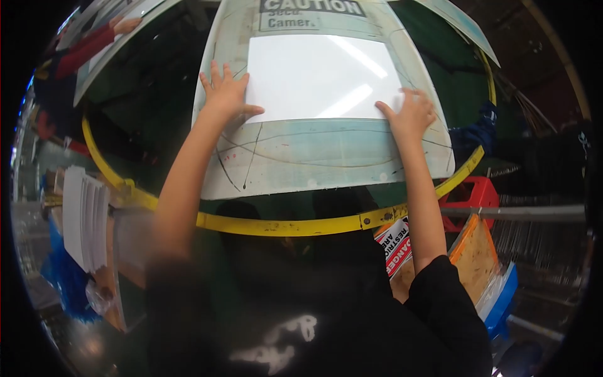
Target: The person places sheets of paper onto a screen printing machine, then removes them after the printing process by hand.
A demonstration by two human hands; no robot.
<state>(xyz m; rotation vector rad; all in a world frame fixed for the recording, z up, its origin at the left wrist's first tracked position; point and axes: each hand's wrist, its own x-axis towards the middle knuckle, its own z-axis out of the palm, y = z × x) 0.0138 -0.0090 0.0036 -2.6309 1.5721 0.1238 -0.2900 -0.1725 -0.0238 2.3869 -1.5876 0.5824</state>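
A glossy white rectangular sheet (301, 75) lies flat on a worn, pale platen board (295, 157) in front of me. At the sheet's left edge is my left hand (225, 94), fingers spread, the thumb pointing in over the near left corner. My right hand (411, 114) rests at the right edge near the close corner, its thumb on or beside the sheet and its fingers partly bent. Neither hand is wrapped around anything. Beyond the sheet, the board carries printed lettering with the word CAUTION (311, 7).
A yellow curved rail (270, 226) runs below the board. Left stands a stack of white sheets (85, 220); right are a red stool-like object (471, 195) and a DANGER sign (397, 248). Another person's sleeved arm (88, 47) reaches over a neighbouring board at upper left.
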